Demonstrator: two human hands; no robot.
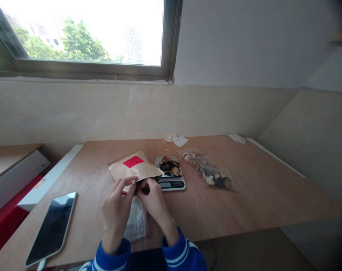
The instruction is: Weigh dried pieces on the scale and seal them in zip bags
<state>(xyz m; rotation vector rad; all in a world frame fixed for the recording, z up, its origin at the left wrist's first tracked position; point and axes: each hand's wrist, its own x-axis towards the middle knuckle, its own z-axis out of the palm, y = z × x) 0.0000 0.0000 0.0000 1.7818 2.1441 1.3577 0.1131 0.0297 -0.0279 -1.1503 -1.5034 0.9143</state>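
A kraft paper bag (pixel 122 170) with a red label lies tilted on the table, its open mouth toward me. My left hand (pixel 118 203) pinches the near edge of that mouth. At the opening, the fingers of my right hand (pixel 155 201) are closed among dark pieces; what exactly they grip is hidden. Just right of the bag stands a small digital scale (pixel 180 184) bearing dried slices (pixel 171 165), dark and tan. Beneath my hands lies a stack of clear plastic bags (pixel 137 222).
Several clear zip bags of dried slices (pixel 217 178) lie right of the scale. A large phone or tablet (pixel 52 227) with a cable rests at the left. White scraps (pixel 180 140) sit near the wall. The wooden table (pixel 261 195) ends at a front edge.
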